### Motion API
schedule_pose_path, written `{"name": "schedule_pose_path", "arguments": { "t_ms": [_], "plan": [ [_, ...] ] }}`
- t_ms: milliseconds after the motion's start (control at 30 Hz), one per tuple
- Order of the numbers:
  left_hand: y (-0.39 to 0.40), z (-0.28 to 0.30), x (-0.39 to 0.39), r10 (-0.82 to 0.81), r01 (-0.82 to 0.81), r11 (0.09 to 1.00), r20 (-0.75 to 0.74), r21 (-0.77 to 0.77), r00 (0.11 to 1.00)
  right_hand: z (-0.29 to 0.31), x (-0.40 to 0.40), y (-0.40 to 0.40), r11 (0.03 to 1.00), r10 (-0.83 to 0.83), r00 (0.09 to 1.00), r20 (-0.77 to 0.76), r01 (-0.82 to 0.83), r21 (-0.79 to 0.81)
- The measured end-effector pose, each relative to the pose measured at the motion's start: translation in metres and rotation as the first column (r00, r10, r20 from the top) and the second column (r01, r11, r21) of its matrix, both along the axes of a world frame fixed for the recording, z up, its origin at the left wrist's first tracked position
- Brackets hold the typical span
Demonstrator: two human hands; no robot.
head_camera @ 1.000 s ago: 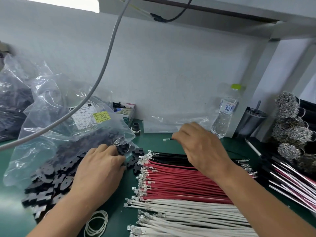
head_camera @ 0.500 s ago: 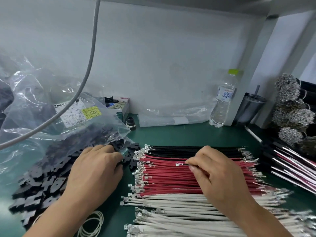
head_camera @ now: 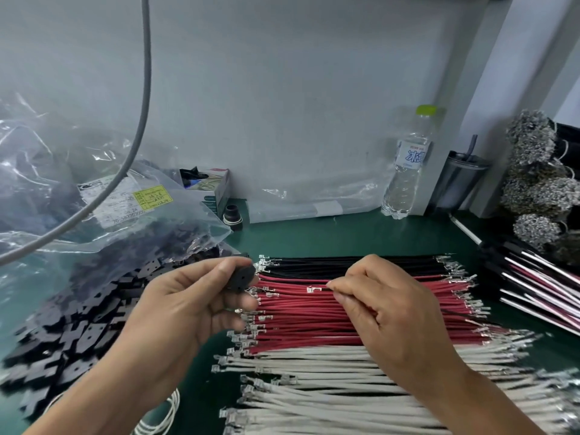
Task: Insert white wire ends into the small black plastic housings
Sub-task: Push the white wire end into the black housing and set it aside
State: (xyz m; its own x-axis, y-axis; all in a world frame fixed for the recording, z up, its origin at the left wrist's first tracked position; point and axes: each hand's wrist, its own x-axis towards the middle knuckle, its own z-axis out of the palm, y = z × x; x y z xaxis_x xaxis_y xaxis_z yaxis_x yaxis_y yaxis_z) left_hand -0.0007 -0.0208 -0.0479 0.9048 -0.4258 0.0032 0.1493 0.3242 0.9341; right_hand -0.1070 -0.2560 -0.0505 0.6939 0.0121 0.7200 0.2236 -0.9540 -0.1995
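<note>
Left hand (head_camera: 191,306) grips a black housing (head_camera: 241,277); beside it, right hand (head_camera: 386,312) pinches a wire (head_camera: 317,289). Next: align terminal with cavity.

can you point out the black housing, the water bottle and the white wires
black housing (head_camera: 241,279): head view, on its face between the left fingers
water bottle (head_camera: 408,164): head view, on its label
white wires (head_camera: 314,400): head view, on the middle of the bundle

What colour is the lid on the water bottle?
The water bottle has a lime green lid, shown in the head view.
</note>
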Motion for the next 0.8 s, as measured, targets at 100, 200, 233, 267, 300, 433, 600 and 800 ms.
{"name": "schedule_pose_path", "arguments": {
  "t_ms": [100, 200, 233, 267, 300, 433, 600, 800],
  "plan": [
    [0.001, -0.004, 0.002, -0.077, 0.077, 0.997, -0.035, -0.012, 0.996, -0.001, 0.000, 0.001, 0.999, 0.006, 1.000, -0.025, -0.006, 0.037],
    [0.001, -0.006, 0.002, -0.103, 0.104, 0.995, -0.021, 0.013, 0.994, -0.001, 0.000, 0.002, 0.998, 0.010, 0.999, -0.039, -0.007, 0.067],
    [0.001, -0.006, 0.002, -0.112, 0.112, 0.994, -0.018, 0.006, 0.994, -0.001, 0.000, 0.002, 0.997, 0.011, 0.999, -0.040, -0.008, 0.073],
    [0.001, -0.006, 0.002, -0.117, 0.117, 0.993, -0.021, -0.008, 0.993, 0.000, 0.000, 0.002, 0.997, 0.014, 0.999, -0.041, -0.011, 0.081],
    [0.001, -0.006, 0.002, -0.118, 0.117, 0.993, -0.026, -0.022, 0.993, 0.000, 0.000, 0.003, 0.996, 0.018, 0.999, -0.040, -0.014, 0.090],
    [0.000, -0.007, 0.001, -0.109, 0.109, 0.994, -0.029, -0.009, 0.994, 0.003, -0.001, 0.007, 0.995, 0.032, 0.999, -0.013, -0.030, 0.096],
    [-0.002, -0.005, -0.004, -0.131, 0.131, 0.991, -0.035, 0.002, 0.991, 0.005, -0.002, 0.012, 0.994, 0.041, 0.999, 0.014, -0.042, 0.103],
    [-0.008, 0.003, -0.020, -0.016, -0.020, 0.982, 0.184, 0.190, 0.983, 0.013, -0.005, 0.019, 0.994, 0.066, 0.997, 0.046, -0.070, 0.083]
  ]
}}
